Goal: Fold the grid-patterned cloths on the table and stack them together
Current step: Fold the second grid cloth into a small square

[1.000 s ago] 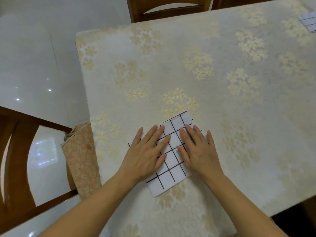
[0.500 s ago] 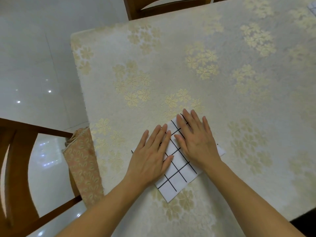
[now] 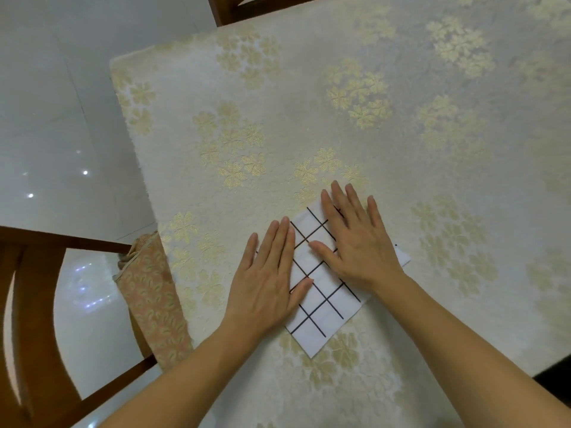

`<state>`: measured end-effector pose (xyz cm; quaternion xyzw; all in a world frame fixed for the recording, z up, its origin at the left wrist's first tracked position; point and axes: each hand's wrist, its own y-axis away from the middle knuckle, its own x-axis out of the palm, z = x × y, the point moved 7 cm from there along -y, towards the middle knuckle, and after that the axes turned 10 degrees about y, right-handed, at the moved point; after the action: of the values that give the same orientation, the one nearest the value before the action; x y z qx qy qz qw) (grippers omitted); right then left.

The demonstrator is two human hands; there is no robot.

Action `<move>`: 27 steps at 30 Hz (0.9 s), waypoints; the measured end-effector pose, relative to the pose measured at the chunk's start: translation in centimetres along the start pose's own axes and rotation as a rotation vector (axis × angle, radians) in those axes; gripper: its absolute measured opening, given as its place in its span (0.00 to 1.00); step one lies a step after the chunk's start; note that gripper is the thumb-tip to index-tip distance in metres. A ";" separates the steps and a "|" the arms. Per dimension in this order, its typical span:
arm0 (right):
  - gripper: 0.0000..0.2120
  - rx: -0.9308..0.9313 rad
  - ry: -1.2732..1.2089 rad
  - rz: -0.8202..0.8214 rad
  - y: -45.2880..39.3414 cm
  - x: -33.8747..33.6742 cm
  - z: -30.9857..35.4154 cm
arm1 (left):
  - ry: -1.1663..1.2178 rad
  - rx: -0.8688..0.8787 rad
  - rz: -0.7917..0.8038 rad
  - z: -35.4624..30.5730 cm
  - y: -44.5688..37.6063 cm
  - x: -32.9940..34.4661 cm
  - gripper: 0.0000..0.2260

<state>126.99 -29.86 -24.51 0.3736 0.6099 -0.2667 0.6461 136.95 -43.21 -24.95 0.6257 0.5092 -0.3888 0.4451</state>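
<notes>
Folded white grid-patterned cloth (image 3: 321,307), a flat rectangle ruled with thin black lines, lying at a diagonal near the front of the table (image 3: 309,103), pinned under two flat palms. Left hand (image 3: 268,279) spread over the cloth's left edge, fingers straight and close together, clamped on nothing; right hand (image 3: 355,242) pressed over the far right part, fingers likewise straight and slightly fanned, tips reaching past the cloth's far corner onto the tablecloth (image 3: 401,180). Tablecloth cream, nubbly in texture, woven with clusters of glossy gold blossoms. Beside the table's left front corner, a wooden chair (image 3: 34,304) with a curved back, plus a hanging peach leaf-print fabric (image 3: 154,304). Glossy pale floor tiles (image 3: 46,118) beyond. Compared with half a second earlier, both hands slid slightly farther up the cloth, still flattening it.
</notes>
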 end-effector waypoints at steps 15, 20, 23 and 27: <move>0.41 0.143 -0.015 0.048 4.4 1.2 -0.1 | -0.006 0.116 0.030 -0.5 0.6 0.4 0.35; 0.40 0.280 -0.046 0.067 7.1 1.4 -1.4 | -0.003 0.204 0.070 -0.6 1.2 0.7 0.35; 0.40 0.307 -0.041 0.079 7.4 1.7 -1.7 | 0.002 0.197 0.074 -0.4 1.2 0.8 0.35; 0.40 0.313 -0.023 0.105 7.4 1.9 -1.7 | 0.013 0.214 0.088 -0.5 1.2 0.9 0.35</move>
<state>132.09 -23.97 -25.16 0.4977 0.5331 -0.3287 0.6001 138.27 -42.54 -25.41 0.6938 0.4397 -0.4170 0.3893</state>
